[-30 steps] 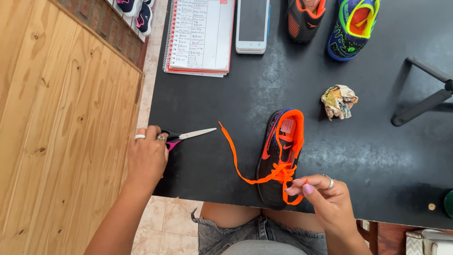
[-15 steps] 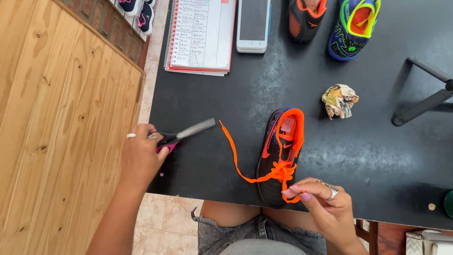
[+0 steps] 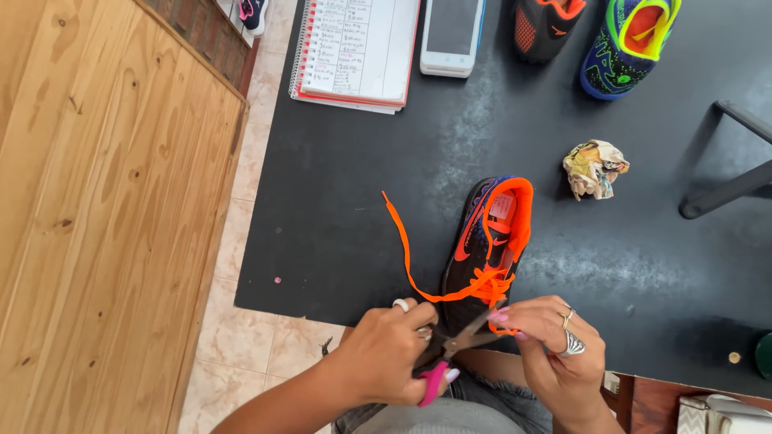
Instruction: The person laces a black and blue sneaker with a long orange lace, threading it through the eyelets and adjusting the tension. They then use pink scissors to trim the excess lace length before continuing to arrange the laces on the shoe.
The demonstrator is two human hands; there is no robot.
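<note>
1. Lower centre-left of the frame: the left hand [image 3: 384, 354] now grips a pair of pink-handled scissors [image 3: 450, 354], fingers closed through the handle. A second ago this hand was at the left table edge picking the scissors up; it has since carried them across to the shoe.
2. Scissor blades stand partly open, pointing up and to the right toward the orange shoelace [image 3: 474, 288] at the toe end of the shoe. Whether the lace already lies between the blades cannot be told.
3. Centre of the frame: the black and orange sports shoe [image 3: 489, 241] lies on the black table [image 3: 362, 177], toe at the near edge, position unchanged from the earlier frames. One free lace end runs up and left from the toe across the table.
4. Lower right: the right hand [image 3: 555, 354], ringed, pinches the lace close beside the blades, fingertips closed on it. It has kept this hold throughout.
5. Judgement: both hands have converged on the lace; the work has passed from fetching the tool to trimming.
6. Upper frame, undisturbed: a spiral notebook [image 3: 358, 48], a white phone [image 3: 452, 36], two further shoes [image 3: 595, 36], and a crumpled paper ball [image 3: 593, 167].
</note>
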